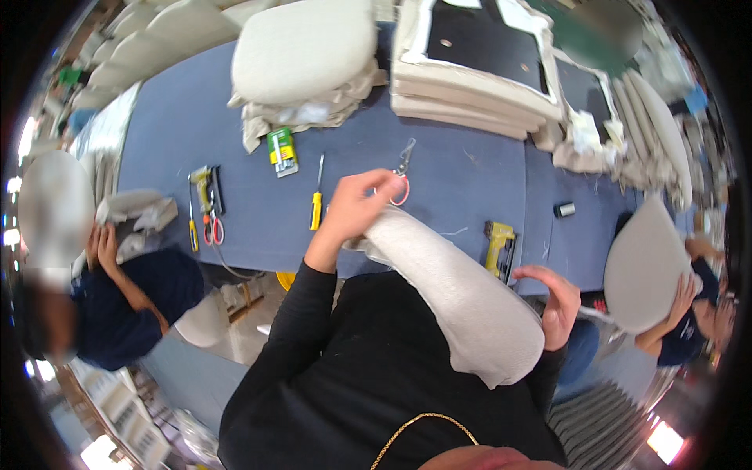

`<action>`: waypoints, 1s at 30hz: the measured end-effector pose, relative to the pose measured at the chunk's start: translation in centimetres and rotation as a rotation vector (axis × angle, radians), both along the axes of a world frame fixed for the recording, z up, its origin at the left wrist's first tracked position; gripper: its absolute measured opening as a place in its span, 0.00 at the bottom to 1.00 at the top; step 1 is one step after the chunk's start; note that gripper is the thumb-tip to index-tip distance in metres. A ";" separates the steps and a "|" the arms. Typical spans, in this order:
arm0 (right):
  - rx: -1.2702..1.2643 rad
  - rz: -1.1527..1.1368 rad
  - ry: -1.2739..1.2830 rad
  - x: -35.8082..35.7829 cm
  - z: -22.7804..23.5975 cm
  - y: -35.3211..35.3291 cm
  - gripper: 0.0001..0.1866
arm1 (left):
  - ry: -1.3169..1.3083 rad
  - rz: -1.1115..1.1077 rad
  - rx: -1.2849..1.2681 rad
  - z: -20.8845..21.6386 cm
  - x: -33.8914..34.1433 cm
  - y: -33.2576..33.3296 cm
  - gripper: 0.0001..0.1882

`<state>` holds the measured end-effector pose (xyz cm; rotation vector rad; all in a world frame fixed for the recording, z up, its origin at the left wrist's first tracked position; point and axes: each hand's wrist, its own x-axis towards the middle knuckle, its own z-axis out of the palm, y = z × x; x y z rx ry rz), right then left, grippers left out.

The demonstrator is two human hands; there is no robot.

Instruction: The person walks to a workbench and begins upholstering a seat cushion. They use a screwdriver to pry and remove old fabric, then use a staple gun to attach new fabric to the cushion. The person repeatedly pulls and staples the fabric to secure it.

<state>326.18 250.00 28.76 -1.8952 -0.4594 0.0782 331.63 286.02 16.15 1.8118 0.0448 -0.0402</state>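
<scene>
A beige fabric-covered chair seat pad [458, 286] stands tilted in front of my chest, seen nearly edge-on. At its far left end, my left hand [356, 205] curls over the fabric with its fingers closed on the edge. My right hand [554, 305] is against the pad's near right end, fingers stretched and apart. Just beyond my left fingers lie red-handled scissors [401, 184]. A yellow-handled screwdriver [316, 205] is left of that hand. Close to my right fingers is a yellow-and-black staple gun [499, 249].
The blue-grey table [454, 176] bears stacked beige seat pads [305, 51], upturned pads [470, 98] and a green-yellow packet [282, 151]. Another staple gun [207, 190] lies at left. Co-workers handle pads on both sides; the right one holds a beige pad [650, 266].
</scene>
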 end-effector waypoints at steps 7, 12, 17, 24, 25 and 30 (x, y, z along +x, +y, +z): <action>0.162 -0.031 -0.051 2.4 -1.0 -0.8 0.28 | -0.145 0.401 -0.182 -9.3 2.5 2.5 0.14; -0.065 0.130 -0.258 -0.2 2.5 -1.6 0.39 | 0.033 0.343 -0.224 -9.6 2.7 3.8 0.16; -0.278 -0.225 -0.138 -3.1 -0.4 -2.1 0.42 | -0.090 0.330 -0.165 -10.8 3.5 4.1 0.11; -0.211 -0.519 -0.083 3.6 -1.2 -6.7 0.39 | -0.055 0.415 -0.100 -10.5 -0.6 0.8 0.13; -0.097 -0.522 -0.046 4.4 -1.7 -7.5 0.37 | 0.018 0.362 -0.014 -10.8 -0.7 -0.6 0.13; -0.041 -0.565 -0.075 9.8 -6.4 -10.5 0.31 | 0.096 0.084 0.170 -12.1 -3.4 -6.3 0.12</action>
